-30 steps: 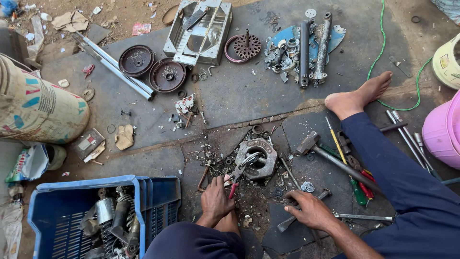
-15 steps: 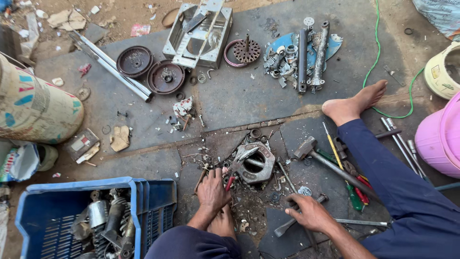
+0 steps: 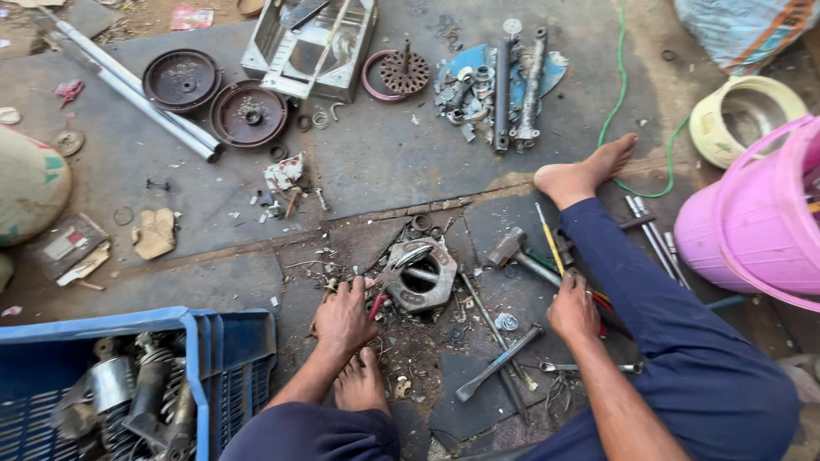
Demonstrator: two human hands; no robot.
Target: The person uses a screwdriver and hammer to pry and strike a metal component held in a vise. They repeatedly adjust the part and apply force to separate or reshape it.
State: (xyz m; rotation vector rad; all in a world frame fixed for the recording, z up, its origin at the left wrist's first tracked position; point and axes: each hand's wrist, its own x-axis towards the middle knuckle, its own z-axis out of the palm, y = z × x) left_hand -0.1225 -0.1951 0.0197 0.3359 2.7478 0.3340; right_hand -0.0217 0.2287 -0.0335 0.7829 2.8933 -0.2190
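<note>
While the left hand [image 3: 343,314] lies curled over a red-handled tool [image 3: 377,305], its fingers closed on the grip, the tool's tip points at about two o'clock towards the grey metal housing [image 3: 420,275] that sits on the ground just beside it. That housing — a rounded casting with an open middle — is at the centre of the view, ringed by loose nuts, washers and dark grit. The right hand [image 3: 574,307] rests at about three o'clock from the housing, knuckles up over a cluster of long tools; whether it grips one of them I cannot tell.

As a judgement, the work looks partly through: the housing already lies opened, with small parts scattered about it, yet a piece still sits inside and the tool is at its edge. More stripped parts lie at twelve o'clock — two dark discs [image 3: 213,96], a toothed plate [image 3: 404,72], shafts on a blue sheet [image 3: 511,75].

Room to move is tight. A hammer [image 3: 512,250] lies between housing and right hand, a flat bar [image 3: 498,362] at five o'clock, the bare left foot [image 3: 360,383] at six. The blue crate [image 3: 222,341] walls off eight o'clock, the outstretched right leg [image 3: 649,299] and pink bucket [image 3: 752,222] close three o'clock. Freest ground is the grey slab [image 3: 376,162] towards eleven.
</note>
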